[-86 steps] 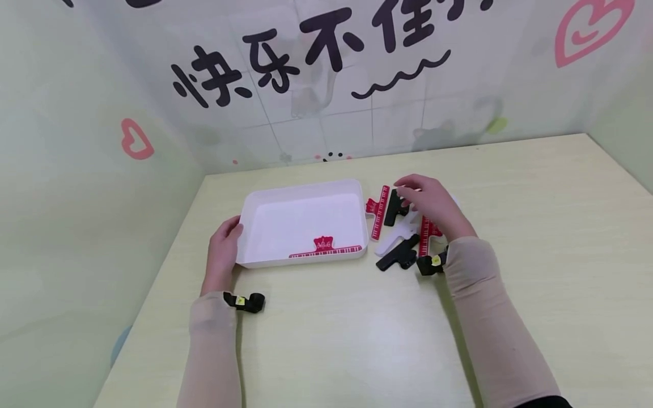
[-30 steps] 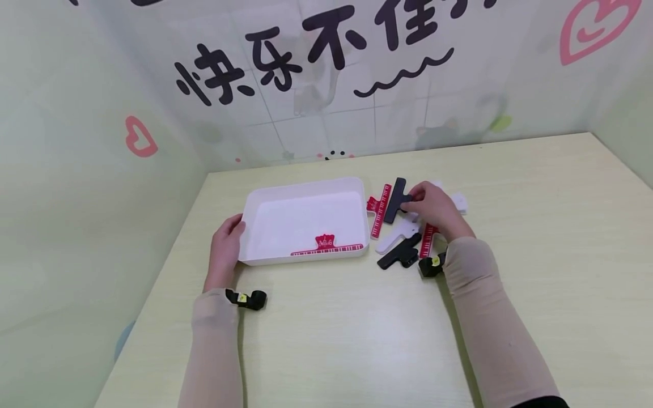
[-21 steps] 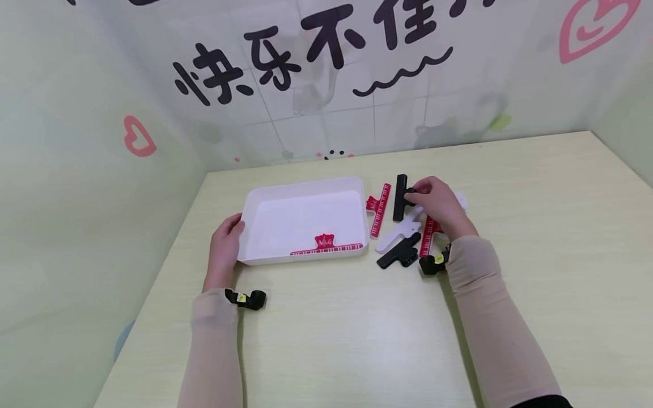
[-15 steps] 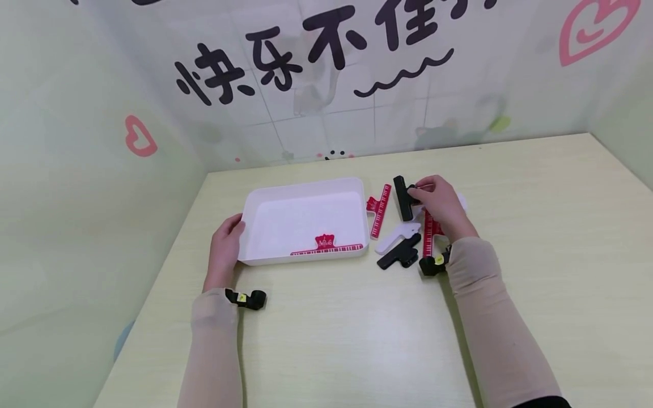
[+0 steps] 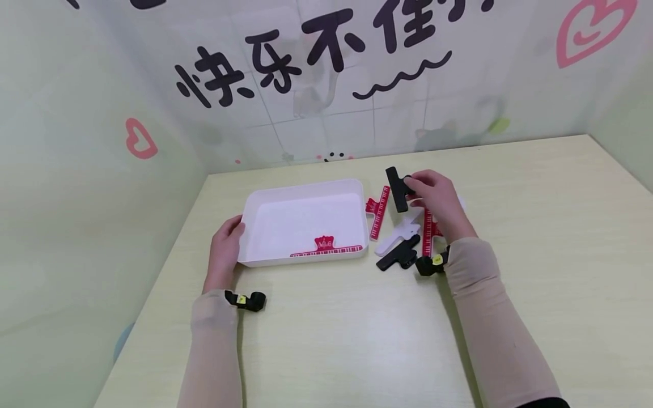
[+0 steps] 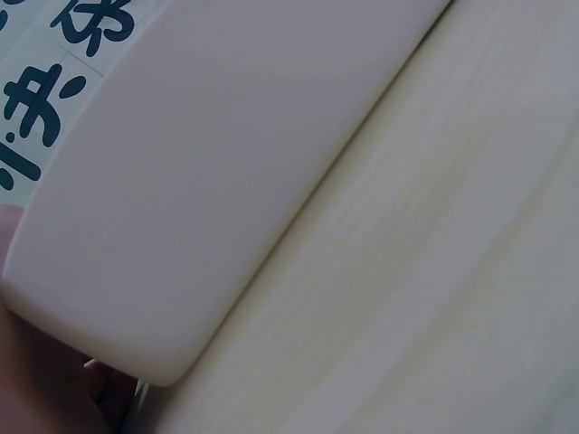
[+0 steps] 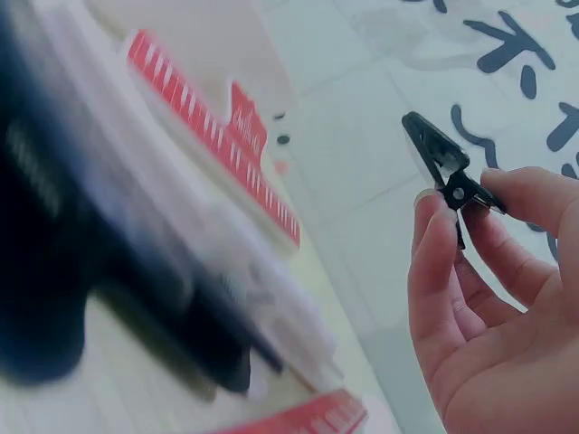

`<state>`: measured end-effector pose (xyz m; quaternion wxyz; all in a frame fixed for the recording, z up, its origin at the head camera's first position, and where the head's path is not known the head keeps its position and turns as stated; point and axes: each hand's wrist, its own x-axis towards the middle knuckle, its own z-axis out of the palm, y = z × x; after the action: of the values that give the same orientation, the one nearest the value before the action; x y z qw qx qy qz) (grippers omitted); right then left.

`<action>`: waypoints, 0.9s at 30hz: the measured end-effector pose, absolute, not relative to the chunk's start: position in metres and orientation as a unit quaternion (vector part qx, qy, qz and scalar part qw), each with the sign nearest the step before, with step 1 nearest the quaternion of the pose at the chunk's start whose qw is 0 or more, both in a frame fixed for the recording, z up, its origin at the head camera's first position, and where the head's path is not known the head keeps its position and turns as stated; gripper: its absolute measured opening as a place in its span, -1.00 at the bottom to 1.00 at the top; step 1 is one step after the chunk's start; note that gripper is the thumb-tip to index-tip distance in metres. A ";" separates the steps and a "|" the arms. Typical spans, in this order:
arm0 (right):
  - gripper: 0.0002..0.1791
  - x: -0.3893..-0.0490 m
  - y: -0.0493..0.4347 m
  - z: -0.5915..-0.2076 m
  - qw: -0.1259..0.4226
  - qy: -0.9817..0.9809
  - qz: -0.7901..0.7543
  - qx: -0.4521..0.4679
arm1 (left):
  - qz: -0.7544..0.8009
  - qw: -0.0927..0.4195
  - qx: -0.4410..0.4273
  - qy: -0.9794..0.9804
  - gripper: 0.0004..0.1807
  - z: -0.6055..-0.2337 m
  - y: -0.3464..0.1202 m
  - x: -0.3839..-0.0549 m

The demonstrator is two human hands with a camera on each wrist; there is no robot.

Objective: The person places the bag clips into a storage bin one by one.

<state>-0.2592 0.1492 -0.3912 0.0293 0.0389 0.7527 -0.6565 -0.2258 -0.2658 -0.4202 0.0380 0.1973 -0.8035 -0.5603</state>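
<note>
My left hand [image 5: 223,249] grips the left end of a white tray [image 5: 296,218], thumb by the rim; up close, the tray's side wall [image 6: 199,181] fills much of the left wrist view. Inside the tray, along its near side, lies a red-and-white clip [image 5: 324,245]. Thumb and fingers of my right hand [image 5: 441,205] pinch the handles of a black clip [image 5: 397,190], raised above the pile right of the tray. The right wrist view shows this black clip [image 7: 439,149] side-on.
Beside the tray's right end lie a red clip [image 5: 378,212], a white clip [image 5: 400,233], another black clip [image 5: 399,253] and a second red clip [image 5: 427,232], partly behind the right hand. A printed wall sheet [image 5: 316,136] rises behind the table [image 5: 326,334].
My right hand took hold of the black clip by the far red clip, turned it, and lifted it off the table, lately moving slightly left. My left hand stayed at the tray.
</note>
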 end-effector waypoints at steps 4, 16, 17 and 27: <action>-0.50 -0.259 0.140 -0.388 0.037 0.746 -0.664 0.024 | -0.556 0.036 0.197 -0.806 -0.53 -0.421 -0.266 -0.226; -0.62 -0.259 0.098 -0.387 0.090 0.744 -0.662 0.002 | -0.555 0.032 0.196 -0.808 -0.52 -0.420 -0.266 -0.225; -0.62 -0.258 0.095 -0.387 0.096 0.747 -0.658 0.001 | -0.554 0.030 0.195 -0.809 -0.52 -0.420 -0.266 -0.225; -0.64 -0.253 0.072 -0.389 0.121 0.803 -0.582 -0.042 | -0.551 0.029 0.183 -0.814 -0.51 -0.417 -0.266 -0.226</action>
<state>-0.2530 0.0717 -0.3893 0.1206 -0.0418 0.8031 -0.5820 -0.2256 -0.2659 -0.4174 0.0286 0.1825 -0.8138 -0.5509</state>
